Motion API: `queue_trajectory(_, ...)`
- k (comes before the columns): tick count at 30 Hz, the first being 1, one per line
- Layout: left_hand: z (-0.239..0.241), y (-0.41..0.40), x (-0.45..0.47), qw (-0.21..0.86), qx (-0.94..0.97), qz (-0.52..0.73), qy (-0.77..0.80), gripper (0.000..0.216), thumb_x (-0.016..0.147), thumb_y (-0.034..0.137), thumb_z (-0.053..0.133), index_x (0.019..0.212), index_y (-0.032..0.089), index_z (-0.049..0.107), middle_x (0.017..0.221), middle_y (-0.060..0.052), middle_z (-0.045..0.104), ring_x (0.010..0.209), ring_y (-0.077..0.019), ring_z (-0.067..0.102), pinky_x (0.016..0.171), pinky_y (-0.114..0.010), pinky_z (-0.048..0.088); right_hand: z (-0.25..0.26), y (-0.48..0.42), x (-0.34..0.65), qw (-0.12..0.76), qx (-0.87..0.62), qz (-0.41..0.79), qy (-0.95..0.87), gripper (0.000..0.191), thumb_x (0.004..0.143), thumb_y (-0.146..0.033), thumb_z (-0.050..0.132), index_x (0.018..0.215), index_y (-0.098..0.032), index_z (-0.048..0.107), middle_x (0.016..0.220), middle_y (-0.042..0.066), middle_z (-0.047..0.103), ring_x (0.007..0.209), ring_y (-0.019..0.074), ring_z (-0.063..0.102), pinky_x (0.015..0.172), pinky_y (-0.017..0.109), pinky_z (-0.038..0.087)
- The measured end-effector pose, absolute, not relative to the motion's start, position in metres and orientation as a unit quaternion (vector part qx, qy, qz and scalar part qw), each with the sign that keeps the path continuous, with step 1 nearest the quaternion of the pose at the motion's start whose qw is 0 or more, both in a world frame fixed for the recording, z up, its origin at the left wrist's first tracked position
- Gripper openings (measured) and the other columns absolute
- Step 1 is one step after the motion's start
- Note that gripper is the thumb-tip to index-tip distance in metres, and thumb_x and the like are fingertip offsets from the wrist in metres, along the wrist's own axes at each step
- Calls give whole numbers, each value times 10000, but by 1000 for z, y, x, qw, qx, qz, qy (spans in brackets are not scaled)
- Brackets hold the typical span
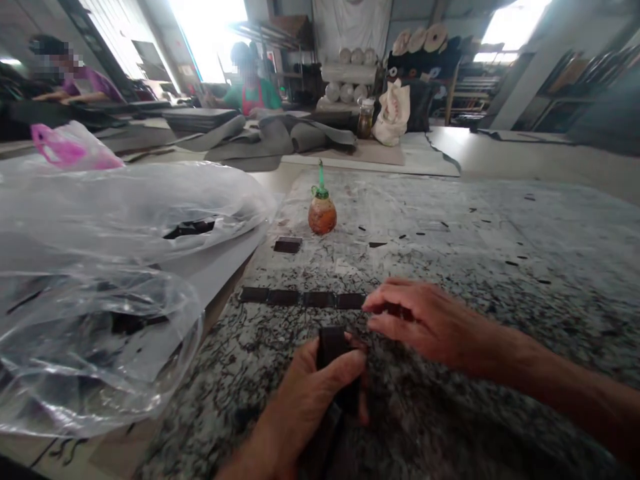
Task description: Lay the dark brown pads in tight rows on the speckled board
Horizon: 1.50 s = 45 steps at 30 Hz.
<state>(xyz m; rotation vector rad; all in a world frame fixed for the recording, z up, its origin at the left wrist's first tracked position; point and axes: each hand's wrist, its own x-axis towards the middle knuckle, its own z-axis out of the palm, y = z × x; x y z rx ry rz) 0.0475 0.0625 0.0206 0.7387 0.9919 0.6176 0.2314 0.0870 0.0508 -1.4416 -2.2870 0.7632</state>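
left hand (pixel 314 379): one dark item (pixel 332 343); right hand (pixel 425 317): near four dark pieces (pixel 319 300)

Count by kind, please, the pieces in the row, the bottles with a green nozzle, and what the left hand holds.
Dark flat rectangular pieces in the row: 4
Round orange-brown bottle with green nozzle: 1
Dark block-shaped item in the left hand: 1
Total: 6 (the right hand may hide another piece)

glaring window (pixel 207 37) upper left, bright window (pixel 517 25) upper right, shelving (pixel 265 29) between
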Motion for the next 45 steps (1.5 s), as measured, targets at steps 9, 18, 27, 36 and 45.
queue_trajectory(9,17,63,51,743,432,257,442,169,772,309,599,767,140,598,498,14,590,432,-85,498,473,-171,384,58,89,203,205,-492,427,-730,20,760,-142,638,769,-159,638,652,-54,607,582,71,523,506,161,367)
queue_trajectory(18,15,61,49,743,420,254,455,311,793,424,564,658,143,557,459,8,561,427,-80,482,473,-165,375,50,102,226,228,-509,512,-653,94,740,-208,639,709,-160,564,569,-62,543,499,66,492,422,155,347)
queue_trajectory(27,19,62,51,736,391,259,487,278,741,429,619,786,157,587,510,38,568,402,-72,490,443,-161,376,26,99,312,322,-661,472,-487,180,716,-239,604,841,-161,502,518,-33,577,436,100,545,389,165,411)
queue_trajectory(36,20,63,50,738,369,245,509,323,681,464,675,788,168,598,548,39,586,422,-79,518,433,-163,395,9,96,307,274,-698,429,-504,142,767,-218,558,897,-170,525,508,-51,552,391,100,512,324,157,355)
queue_trajectory(45,15,63,48,752,394,247,468,271,747,424,625,780,159,583,574,36,574,422,-68,516,446,-160,391,22,94,300,191,-726,229,-619,94,708,-157,607,801,-145,616,767,46,621,715,196,574,606,263,391)
